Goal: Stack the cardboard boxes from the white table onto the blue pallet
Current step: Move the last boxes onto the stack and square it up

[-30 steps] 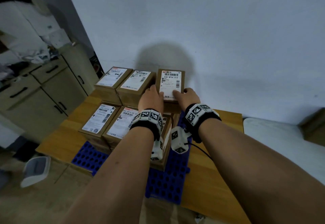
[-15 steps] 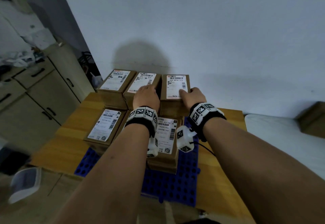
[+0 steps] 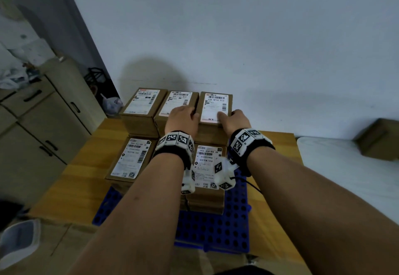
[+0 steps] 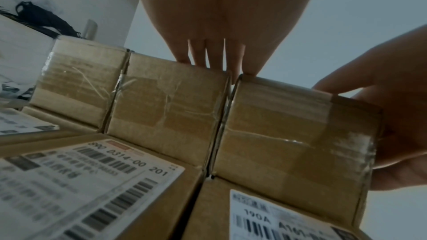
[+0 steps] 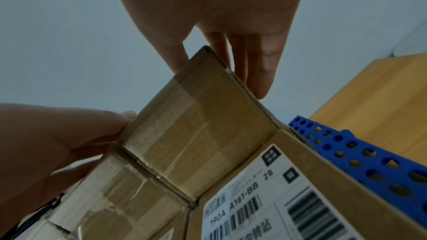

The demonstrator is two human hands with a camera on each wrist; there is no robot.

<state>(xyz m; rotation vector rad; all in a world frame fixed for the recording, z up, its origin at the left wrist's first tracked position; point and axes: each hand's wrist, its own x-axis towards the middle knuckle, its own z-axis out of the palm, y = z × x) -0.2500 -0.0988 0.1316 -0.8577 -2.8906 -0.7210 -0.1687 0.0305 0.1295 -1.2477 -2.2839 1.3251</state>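
Observation:
Labelled cardboard boxes are stacked on the blue pallet [image 3: 216, 227]. The back row is higher and holds three side by side. Both hands are at its rightmost box [image 3: 216, 106], which stands close against the middle box [image 3: 177, 104]. My right hand [image 3: 236, 119] grips that box, thumb on the label and fingers down its right side [image 5: 261, 72]. My left hand [image 3: 183, 119] lies flat on the middle box, fingers [image 4: 208, 52] straight, its thumb side touching the right box's left top edge. Lower front boxes [image 3: 131, 160] [image 3: 207, 166] sit under my wrists.
The pallet rests on a wooden platform [image 3: 71, 184] against the white wall. Beige cabinets [image 3: 43, 127] stand at the left. At the right is the white table [image 3: 345, 166] with one more cardboard box [image 3: 377, 143]. A pale object [image 3: 17, 242] lies on the floor, bottom left.
The rightmost back box has come down and in against the middle box. My left hand has shifted from its left side onto the middle box. The right hand keeps its hold.

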